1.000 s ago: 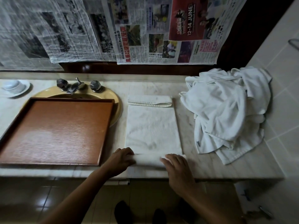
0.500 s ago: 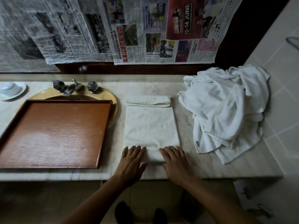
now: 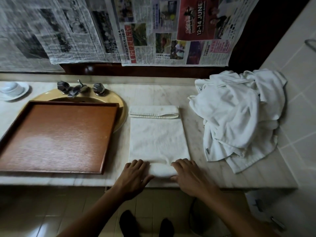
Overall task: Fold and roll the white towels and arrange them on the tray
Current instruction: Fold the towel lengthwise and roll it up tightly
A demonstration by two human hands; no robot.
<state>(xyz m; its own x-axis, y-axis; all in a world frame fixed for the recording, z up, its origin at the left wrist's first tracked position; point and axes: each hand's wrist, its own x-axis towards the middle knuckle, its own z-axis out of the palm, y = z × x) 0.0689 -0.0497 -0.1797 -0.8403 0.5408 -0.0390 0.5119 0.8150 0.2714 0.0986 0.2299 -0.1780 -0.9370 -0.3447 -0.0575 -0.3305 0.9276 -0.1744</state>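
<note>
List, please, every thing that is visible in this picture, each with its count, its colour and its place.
counter: 1, pale marble, across the view
sink: 1, yellowish, set in the counter, left
tray: 1, brown, lying over the sink
tap: 1, metal, behind the sink
cup: 1, white, on a saucer, far left
towel pile: 1 heap, white, right on the counter
folded towel: 1, white, between tray and towel pile, near end rolled
newspapers: several sheets, hanging behind the counter
feet: 2, dark, on the floor
left hand: 1, holds the roll's left end
right hand: 1, holds the roll's right end
</note>
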